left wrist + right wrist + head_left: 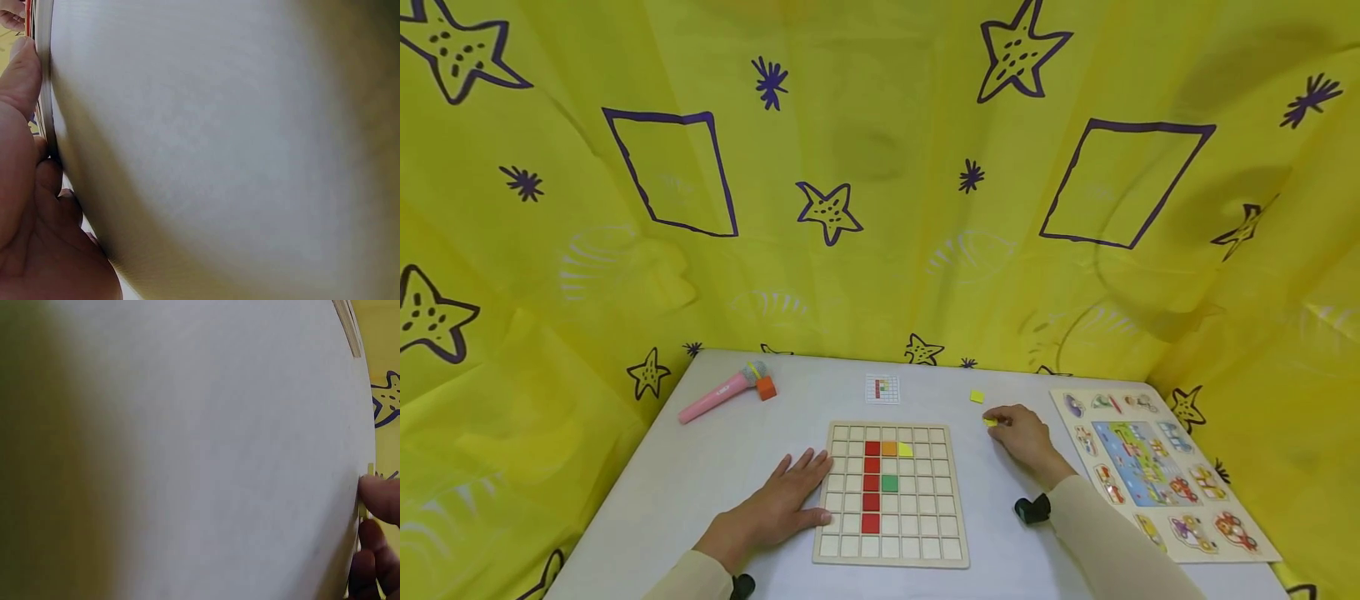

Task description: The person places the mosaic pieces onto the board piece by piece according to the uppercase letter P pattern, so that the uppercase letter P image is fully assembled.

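While our left hand (778, 507) lies flat against the grid board's (891, 493) left edge mid-table, our right hand (1022, 437) pinches a yellow tile (990, 422) just right of the board.

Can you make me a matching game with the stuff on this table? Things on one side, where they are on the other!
Things:
1. microphone
2. green tile
3. right hand
4. left hand

Places:
A. in the grid board, right of the red column
B. pinching a small yellow tile on the table
C. far left of the table, beside an orange block
D. flat on the table, touching the board's left edge

Pairs: 1-C, 2-A, 3-B, 4-D
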A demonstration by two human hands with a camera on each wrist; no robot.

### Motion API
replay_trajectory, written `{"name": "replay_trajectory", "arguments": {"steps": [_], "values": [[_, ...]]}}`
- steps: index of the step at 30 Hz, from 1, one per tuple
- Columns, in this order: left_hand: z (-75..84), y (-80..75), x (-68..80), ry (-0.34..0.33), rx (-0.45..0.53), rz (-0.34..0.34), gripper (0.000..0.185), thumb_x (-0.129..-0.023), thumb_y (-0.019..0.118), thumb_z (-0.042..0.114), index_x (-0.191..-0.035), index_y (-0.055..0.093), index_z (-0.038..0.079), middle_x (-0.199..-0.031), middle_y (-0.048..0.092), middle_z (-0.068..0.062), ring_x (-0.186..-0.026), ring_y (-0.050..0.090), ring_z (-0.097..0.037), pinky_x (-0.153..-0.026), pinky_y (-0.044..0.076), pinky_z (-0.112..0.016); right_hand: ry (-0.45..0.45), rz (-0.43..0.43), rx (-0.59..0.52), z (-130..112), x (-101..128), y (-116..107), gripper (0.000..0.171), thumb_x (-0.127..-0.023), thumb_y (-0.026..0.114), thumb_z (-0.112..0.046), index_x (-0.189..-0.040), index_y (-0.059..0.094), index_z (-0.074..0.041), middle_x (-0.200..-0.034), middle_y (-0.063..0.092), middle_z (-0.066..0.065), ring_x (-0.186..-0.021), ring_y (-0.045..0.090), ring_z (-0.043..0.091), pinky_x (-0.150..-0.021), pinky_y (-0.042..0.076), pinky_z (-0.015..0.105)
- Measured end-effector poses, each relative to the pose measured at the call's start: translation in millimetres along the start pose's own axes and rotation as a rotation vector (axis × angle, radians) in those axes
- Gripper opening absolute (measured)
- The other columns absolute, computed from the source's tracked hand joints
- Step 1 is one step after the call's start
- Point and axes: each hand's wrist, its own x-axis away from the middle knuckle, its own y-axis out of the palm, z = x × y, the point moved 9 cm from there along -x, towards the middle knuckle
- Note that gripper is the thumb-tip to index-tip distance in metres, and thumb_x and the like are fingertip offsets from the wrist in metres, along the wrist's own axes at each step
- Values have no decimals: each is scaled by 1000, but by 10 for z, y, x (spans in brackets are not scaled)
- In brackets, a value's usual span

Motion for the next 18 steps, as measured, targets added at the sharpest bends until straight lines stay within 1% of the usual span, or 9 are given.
{"name": "replay_trajectory", "arguments": {"steps": [3,5,7,10,13,18], "values": [[10,-13,9,-7,3,-2,88,-99,69,49,-164,33,1,-172,31,-16,-162,21,-41,-131,9,-65,-2,-21,-68,22,24,1,41,-94,72,-10,-134,69,-1,-127,66,21,-112,60,35,-104,46,58],[14,-21,13,-13,2,-2,88,-99,69,49,-164,33,1,-172,31,-16,-162,21,-41,-131,8,-65,1,-21,-95,40,29,-3,44,-95,73,-10,-137,65,1,-129,65,22,-114,59,35,-102,49,52],[18,-30,11,-10,6,2,88,-99,69,48,-164,34,1,-172,32,-17,-161,21,-42,-131,9,-65,-4,-13,-92,37,29,-9,42,-96,74,-12,-135,67,2,-127,65,22,-112,59,34,-101,49,50],[16,-24,3,-9,10,0,87,-99,69,48,-164,33,2,-172,31,-17,-162,20,-41,-131,8,-65,-1,-13,-80,25,36,-6,35,-97,73,-11,-131,72,-2,-125,66,20,-108,60,32,-95,50,46],[15,-11,-3,-5,12,0,87,-99,69,48,-164,33,2,-172,32,-17,-162,21,-41,-131,8,-65,7,-31,-84,23,49,-2,32,-97,70,-8,-129,74,-4,-126,66,20,-107,60,31,-92,50,46],[12,-1,3,-17,7,-2,87,-99,69,48,-164,33,3,-172,31,-15,-162,20,-40,-131,8,-64,11,-45,-106,53,47,3,34,-97,72,-10,-130,72,-2,-130,65,21,-113,60,33,-99,50,52]]}}
